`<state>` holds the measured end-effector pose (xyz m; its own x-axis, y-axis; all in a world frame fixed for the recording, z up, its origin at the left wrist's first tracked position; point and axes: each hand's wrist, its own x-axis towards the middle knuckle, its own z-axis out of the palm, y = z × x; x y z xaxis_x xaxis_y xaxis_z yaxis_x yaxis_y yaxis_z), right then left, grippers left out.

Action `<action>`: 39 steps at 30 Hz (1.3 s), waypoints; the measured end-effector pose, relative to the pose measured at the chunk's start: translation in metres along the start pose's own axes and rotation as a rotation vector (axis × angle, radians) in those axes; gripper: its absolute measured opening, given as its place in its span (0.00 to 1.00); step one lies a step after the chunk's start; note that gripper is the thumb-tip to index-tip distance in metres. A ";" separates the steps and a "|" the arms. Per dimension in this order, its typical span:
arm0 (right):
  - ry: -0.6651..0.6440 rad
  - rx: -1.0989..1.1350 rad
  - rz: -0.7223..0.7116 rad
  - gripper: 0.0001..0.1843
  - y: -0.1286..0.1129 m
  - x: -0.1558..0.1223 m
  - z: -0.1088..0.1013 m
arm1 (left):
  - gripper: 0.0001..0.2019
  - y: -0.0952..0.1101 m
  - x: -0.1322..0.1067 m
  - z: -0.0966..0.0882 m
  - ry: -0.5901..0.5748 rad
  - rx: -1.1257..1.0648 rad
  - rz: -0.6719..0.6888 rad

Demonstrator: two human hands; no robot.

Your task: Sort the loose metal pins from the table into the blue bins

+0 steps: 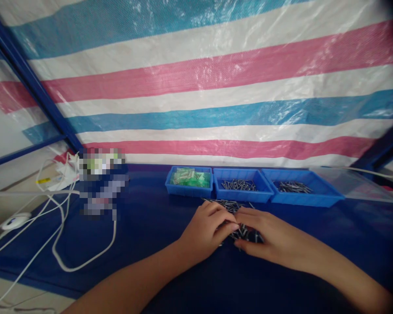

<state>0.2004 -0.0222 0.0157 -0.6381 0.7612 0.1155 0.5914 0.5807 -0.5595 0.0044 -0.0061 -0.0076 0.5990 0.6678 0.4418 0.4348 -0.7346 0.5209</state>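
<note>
A loose pile of thin, dark metal pieces that look like screws [229, 205] lies on the blue table top. My left hand [209, 224] curls over the pile's left side, its thumb and forefinger nearly meeting around several screws. From the right, my right hand [260, 229] arches over the same pile, thumb apart from the fingers and screws showing in the gap. The fingertips of both hands come together at the middle of the pile. Both palms and part of the pile are hidden beneath the hands.
Behind the pile stand three blue bins: one with green-tinted plastic packets [190, 178], a middle bin [263, 195] and a right bin [324, 199], both holding screws. Clear plastic sheeting [363, 185] lies at right. White cables [63, 257] cross the left side. Striped tarp [216, 87] hangs behind.
</note>
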 end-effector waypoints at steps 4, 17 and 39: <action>0.056 0.116 -0.049 0.07 -0.001 0.007 0.005 | 0.06 0.002 0.000 0.001 0.070 -0.137 -0.023; 0.201 0.202 0.017 0.09 -0.004 0.012 0.012 | 0.04 0.005 0.002 0.001 0.171 -0.305 -0.205; 0.470 0.282 0.172 0.14 0.021 0.009 -0.003 | 0.09 -0.001 0.002 -0.005 0.127 -0.111 -0.098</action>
<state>0.2086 -0.0026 0.0076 -0.2182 0.9218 0.3203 0.4716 0.3870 -0.7924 0.0019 -0.0038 -0.0034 0.4644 0.7507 0.4698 0.4057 -0.6519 0.6406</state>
